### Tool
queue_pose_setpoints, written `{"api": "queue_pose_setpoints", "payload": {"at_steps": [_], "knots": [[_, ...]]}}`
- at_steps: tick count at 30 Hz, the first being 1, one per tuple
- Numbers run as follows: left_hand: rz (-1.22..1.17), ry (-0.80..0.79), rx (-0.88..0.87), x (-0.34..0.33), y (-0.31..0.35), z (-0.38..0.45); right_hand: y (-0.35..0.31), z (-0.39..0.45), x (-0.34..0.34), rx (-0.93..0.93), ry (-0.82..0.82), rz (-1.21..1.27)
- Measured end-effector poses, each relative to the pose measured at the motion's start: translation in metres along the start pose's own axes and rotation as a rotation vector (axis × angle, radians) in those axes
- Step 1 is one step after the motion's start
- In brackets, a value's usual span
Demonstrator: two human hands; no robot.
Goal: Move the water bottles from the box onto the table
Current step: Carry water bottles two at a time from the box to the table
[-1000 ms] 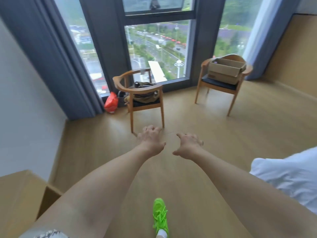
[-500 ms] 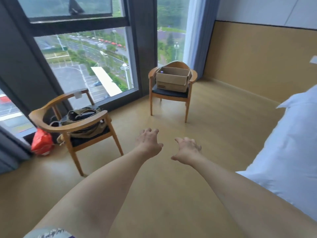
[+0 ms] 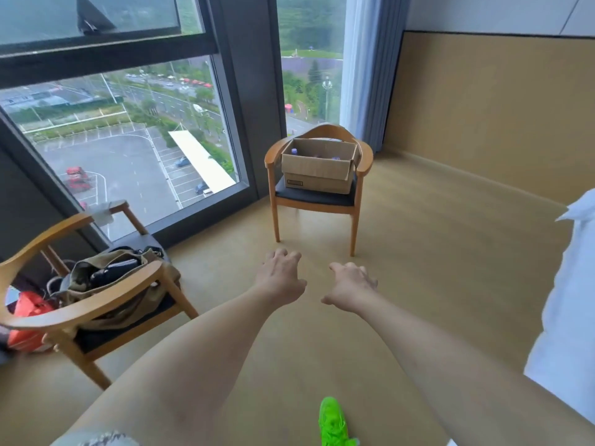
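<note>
While both arms reach forward, left hand (image 3: 279, 275) and right hand (image 3: 349, 286) loosely curled, empty, cardboard box (image 3: 317, 170) on curved wooden chair (image 3: 365, 162).

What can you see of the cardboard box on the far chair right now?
The cardboard box is plain brown corrugated card, top flaps open, with a small dark label low on its front face. It sits upright on the dark seat cushion of the wooden armchair by the window, between the armrests. Purple bottle caps show just inside. Neither hand touches it; both are held out well short of it.

Bare forearms, patterned sleeve (image 3: 96, 439) — neon-green shoe (image 3: 333, 423)
</note>
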State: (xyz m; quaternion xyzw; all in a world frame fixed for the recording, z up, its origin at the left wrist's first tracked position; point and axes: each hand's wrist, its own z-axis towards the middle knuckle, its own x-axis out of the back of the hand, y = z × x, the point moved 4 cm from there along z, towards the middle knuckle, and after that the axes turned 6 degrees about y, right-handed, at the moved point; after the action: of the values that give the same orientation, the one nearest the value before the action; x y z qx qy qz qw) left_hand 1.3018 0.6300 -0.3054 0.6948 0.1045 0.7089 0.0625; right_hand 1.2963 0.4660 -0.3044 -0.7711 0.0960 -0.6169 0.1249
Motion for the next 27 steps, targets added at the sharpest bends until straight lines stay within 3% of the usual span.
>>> {"api": "queue_pose_setpoints", "payload": {"at_steps": [7,11,21,27], "knots": [[-0.018,0.054,-0.001,0.020,0.017,0.159,-0.007,0.157,0.050,0.063,0.001,-0.006],[-0.029,0.006,0.023,0.012,0.018,0.223,-0.004,0.224,0.060,0.067,-0.022,-0.014],[0.014,-0.050,-0.059,-0.018,0.011,0.434,-0.004,0.423,0.070,-0.001,-0.056,-0.015],[0.001,-0.038,-0.095,-0.007,0.013,0.590,-0.020,0.558,0.112,-0.054,-0.042,-0.019]]}}
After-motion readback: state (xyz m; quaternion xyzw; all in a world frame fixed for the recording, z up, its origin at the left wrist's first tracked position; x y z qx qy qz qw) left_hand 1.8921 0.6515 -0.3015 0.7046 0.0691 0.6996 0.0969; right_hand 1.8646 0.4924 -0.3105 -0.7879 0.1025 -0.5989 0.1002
